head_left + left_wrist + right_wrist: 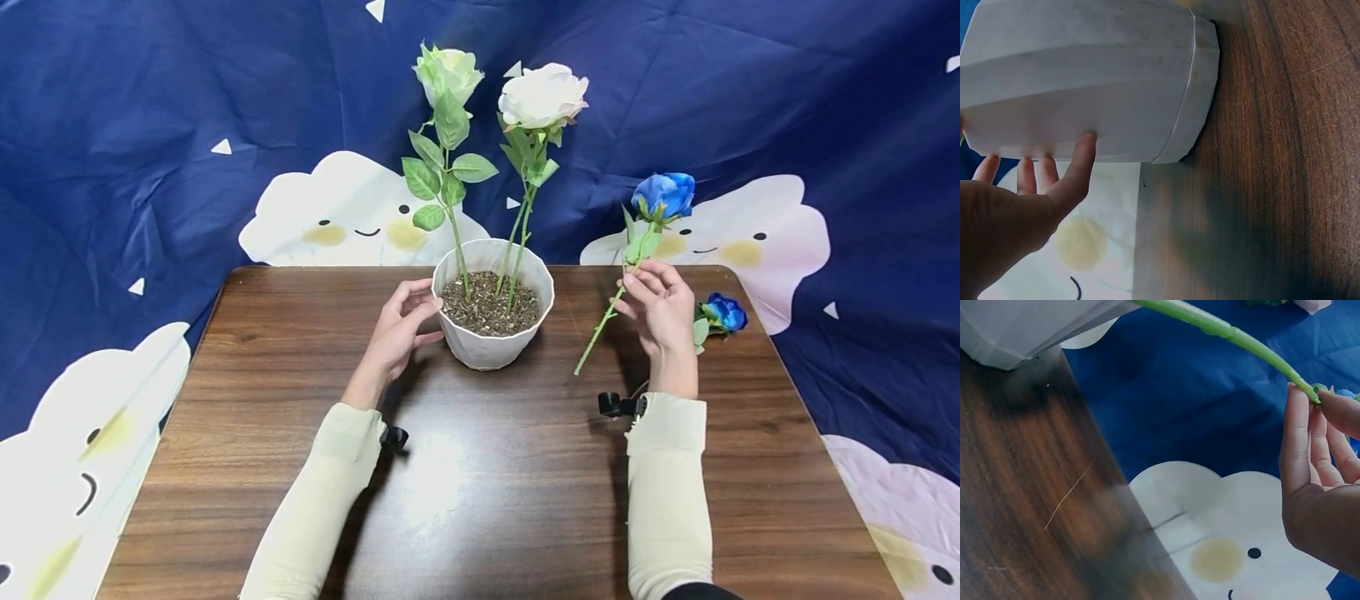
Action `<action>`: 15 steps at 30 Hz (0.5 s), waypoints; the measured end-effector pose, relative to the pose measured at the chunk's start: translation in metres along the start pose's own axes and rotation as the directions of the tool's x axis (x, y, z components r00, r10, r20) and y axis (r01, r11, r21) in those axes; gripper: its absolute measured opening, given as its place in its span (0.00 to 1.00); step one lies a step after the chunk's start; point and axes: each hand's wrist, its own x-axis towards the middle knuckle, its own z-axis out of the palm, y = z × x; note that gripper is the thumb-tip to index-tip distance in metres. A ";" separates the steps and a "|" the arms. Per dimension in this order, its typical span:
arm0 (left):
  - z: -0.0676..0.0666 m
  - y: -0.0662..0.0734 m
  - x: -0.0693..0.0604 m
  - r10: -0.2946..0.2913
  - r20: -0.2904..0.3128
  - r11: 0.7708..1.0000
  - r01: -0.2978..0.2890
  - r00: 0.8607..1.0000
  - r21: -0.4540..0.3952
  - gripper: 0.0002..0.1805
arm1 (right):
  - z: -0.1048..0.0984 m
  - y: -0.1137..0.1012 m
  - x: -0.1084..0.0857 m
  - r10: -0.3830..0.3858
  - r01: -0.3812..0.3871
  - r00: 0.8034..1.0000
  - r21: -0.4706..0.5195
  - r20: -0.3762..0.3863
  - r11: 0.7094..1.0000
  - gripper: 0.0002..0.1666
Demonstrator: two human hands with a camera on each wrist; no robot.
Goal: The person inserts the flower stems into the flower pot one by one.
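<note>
Stem (597, 335) of the blue rose (663, 196), pinched by the right hand (663, 317), is best straightened first — the pot (487, 352) braced by spread fingers of the left hand (393, 332).

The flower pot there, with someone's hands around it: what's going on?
A person's left hand touches the side of the white pot, where a pale green rose and a white rose stand in soil. The right hand pinches a blue rose by its stem, beside the pot. Another blue flower lies on the table beyond that hand.
</note>
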 end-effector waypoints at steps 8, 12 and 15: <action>0.000 0.000 0.001 0.002 0.001 1.000 -0.002 1.000 -0.003 0.26 | 0.015 -0.009 0.000 -0.025 0.024 0.999 0.027 0.036 0.999 0.14; 0.001 0.001 0.001 0.003 -0.004 1.000 -0.003 1.000 -0.002 0.26 | 0.026 -0.012 -0.002 -0.045 0.044 0.998 0.022 0.045 0.999 0.14; 0.001 0.000 0.000 0.001 -0.005 1.000 -0.001 1.000 0.002 0.26 | 0.033 -0.014 -0.004 -0.059 0.058 0.997 0.018 0.051 0.998 0.14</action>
